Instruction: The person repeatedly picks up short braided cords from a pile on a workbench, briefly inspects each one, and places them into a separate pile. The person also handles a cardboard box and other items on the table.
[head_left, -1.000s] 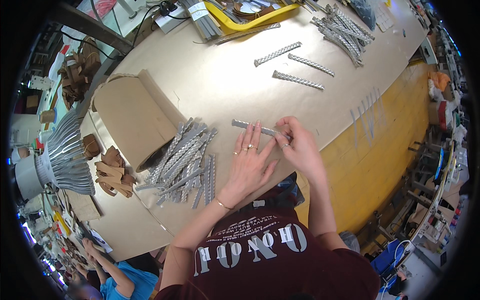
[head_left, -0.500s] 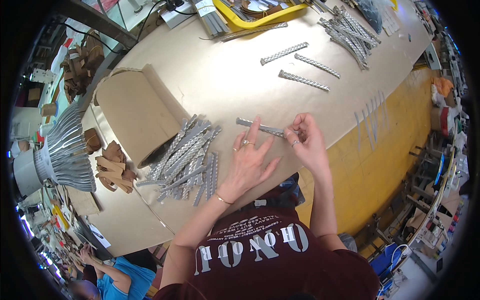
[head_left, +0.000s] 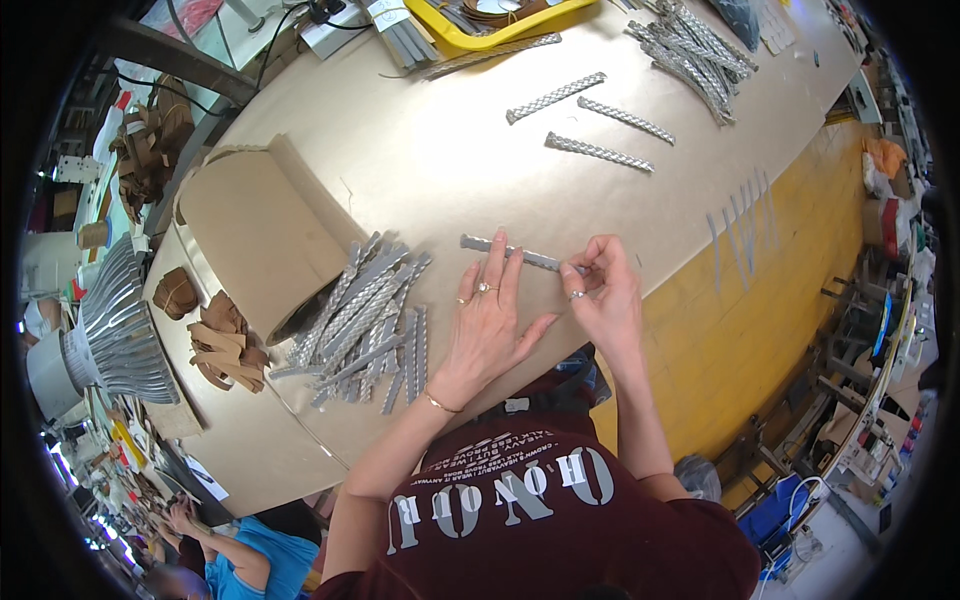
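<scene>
A short silver braided strip (head_left: 540, 261), with a flat grey band along its upper face, lies on the brown-papered table in front of me. My left hand (head_left: 488, 335) rests on it palm down, fingers stretched out and two fingertips on the strip, thumb held apart. At the strip's right end my right hand (head_left: 608, 298) is closed in a pinch; its fingers hide that end. Left of my left hand is a loose pile of similar braided strips (head_left: 365, 310), some with grey bands showing. Farther off lie three separate braided pieces (head_left: 600, 152).
Beyond the pile stands a curled brown card sheet (head_left: 262, 240), with brown scraps (head_left: 228, 345) beside it. A yellow tray (head_left: 500, 40) and a bundle of braided strips (head_left: 695, 62) are at the back. Thin grey strips (head_left: 735, 240) hang by the right table edge. A finned lamp (head_left: 125, 330) stands left.
The left hand's second finger has straightened onto the strip beside the first. My right hand keeps its pinch at the right end. The whole view has shifted slightly.
</scene>
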